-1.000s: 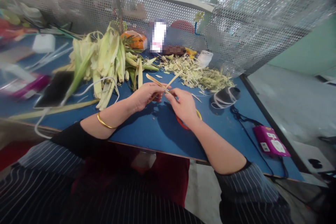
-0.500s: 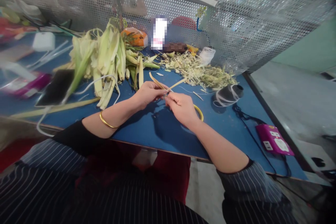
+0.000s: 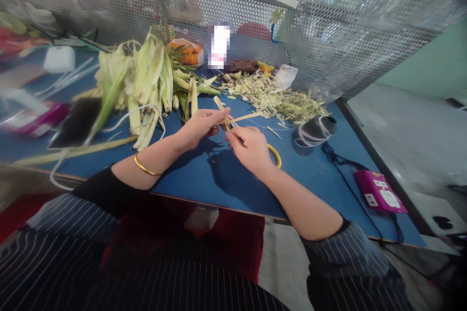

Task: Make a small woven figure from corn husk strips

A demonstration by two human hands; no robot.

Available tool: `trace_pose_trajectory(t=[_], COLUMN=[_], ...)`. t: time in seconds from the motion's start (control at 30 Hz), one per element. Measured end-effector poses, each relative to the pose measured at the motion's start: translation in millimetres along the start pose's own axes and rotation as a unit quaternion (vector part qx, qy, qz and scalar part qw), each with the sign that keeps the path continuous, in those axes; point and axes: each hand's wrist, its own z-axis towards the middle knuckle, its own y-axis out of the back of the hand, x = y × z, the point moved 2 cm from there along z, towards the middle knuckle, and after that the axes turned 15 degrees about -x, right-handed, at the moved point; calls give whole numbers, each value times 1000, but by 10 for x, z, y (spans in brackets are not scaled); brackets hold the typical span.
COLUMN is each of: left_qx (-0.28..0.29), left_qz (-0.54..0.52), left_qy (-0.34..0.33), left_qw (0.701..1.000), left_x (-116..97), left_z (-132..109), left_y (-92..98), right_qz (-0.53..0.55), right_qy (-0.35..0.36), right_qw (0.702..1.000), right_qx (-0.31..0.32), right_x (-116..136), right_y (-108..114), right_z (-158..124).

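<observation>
Holding — pale strips (image 3: pixel 247 117) pinched crosswise by left hand (image 3: pixel 204 127) and right hand (image 3: pixel 251 148) | strips above table (image 3: pixel 189 175), right of husks (image 3: pixel 149 77), near side of shavings (image 3: pixel 273 98) | crossing should be kept flat — tension even

- The far strip end (image 3: pixel 219 103) between your hands stands steeper and shows shorter; a second ago it slanted long and low towards the left.
- The right strip end (image 3: pixel 248 117) has swung down: a second ago it pointed up and away from you, and now it lies almost level, out to the right.
- Your left hand (image 3: pixel 200 129) has changed its grip, its topmost finger now stretched out straight over the strips.
- Your right hand (image 3: pixel 251 148) now covers the red curve that showed beside your wrist a second ago, while more of the yellow ring (image 3: pixel 276 155) shows.
</observation>
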Motion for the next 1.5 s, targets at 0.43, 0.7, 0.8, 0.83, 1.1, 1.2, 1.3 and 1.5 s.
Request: trace_pose_trajectory(t=[0.43,0.7,0.8,0.83,1.1,1.2,1.3,1.5], left_qx=[-13,52,69,75,86,101,113,103], left_qz=[-14,27,33,37,103,127,165,189], left_qy=[36,47,36,36,36,21,-1,5], left_qw=[999,997,996,996,990,987,980,976], left_x=[71,55,91,99,104,93,63,84], left_z=[9,-45,-63,-63,-76,-125,-176,-196], left_y=[-36,-67,-108,-114,-75,-118,-180,-221], right_qz=[170,358,339,333,215,98,83,172], right_qy=[-172,-310,-290,-288,-218,-86,-65,-178], right_qw=[970,879,893,895,949,988,994,969], right_qx=[29,-51,-61,-74,-79,-85,-36,-20], right_x=[-142,-328,-283,-274,-316,-274,-228,-225], right_y=[-20,-86,-96,-97,19,97,60,-27], right_z=[39,120,93,85,154,180,146,98])
